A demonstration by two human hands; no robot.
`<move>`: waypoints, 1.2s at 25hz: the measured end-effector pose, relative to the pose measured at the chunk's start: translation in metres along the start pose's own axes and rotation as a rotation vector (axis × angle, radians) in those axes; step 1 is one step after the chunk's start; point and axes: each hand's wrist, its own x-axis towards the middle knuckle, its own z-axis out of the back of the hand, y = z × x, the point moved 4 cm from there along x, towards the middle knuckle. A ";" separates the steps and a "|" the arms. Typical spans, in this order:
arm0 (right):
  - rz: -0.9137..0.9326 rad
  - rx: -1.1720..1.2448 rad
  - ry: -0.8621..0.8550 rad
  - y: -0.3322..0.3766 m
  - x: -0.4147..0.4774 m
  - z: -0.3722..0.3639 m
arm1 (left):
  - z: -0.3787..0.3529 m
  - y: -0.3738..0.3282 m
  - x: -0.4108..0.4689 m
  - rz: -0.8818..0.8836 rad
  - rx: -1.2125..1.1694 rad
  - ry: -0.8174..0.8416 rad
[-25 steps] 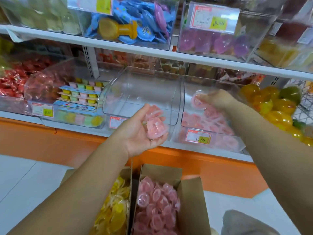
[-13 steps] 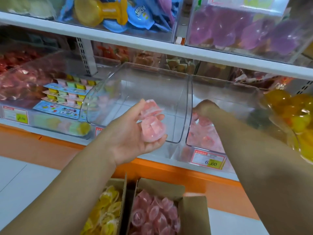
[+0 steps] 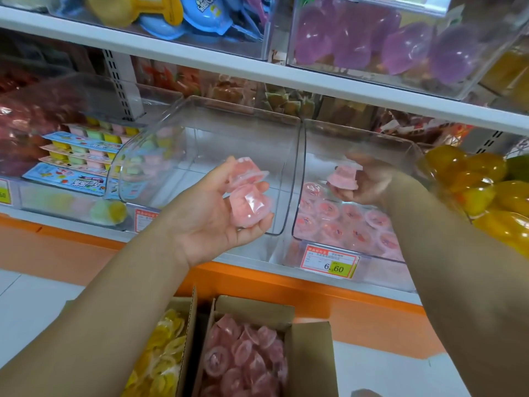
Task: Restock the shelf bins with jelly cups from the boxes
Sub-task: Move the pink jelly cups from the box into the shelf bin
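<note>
Left hand (image 3: 209,213): palm up, fingers curled round two pink jelly cups (image 3: 247,193).
Right hand (image 3: 363,181): pinches one pink cup (image 3: 343,179) inside the bin (image 3: 355,138).

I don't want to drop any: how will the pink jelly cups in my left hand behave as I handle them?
Probably light: the left hand holds two pink jelly cups on loosely curled fingers. Their glossy film looks slippery, so they may slide. Tapered shape suggests they tip easily; those in the box lie jumbled.
</note>
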 end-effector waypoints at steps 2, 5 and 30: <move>0.038 -0.073 0.024 -0.002 0.000 0.001 | 0.000 0.001 0.000 0.003 -0.002 -0.004; 0.093 -0.131 -0.038 -0.012 0.010 -0.002 | 0.001 0.002 0.000 0.011 -0.014 -0.008; 0.332 -1.446 0.007 -0.012 -0.063 -0.052 | 0.000 0.004 0.003 0.019 -0.005 -0.014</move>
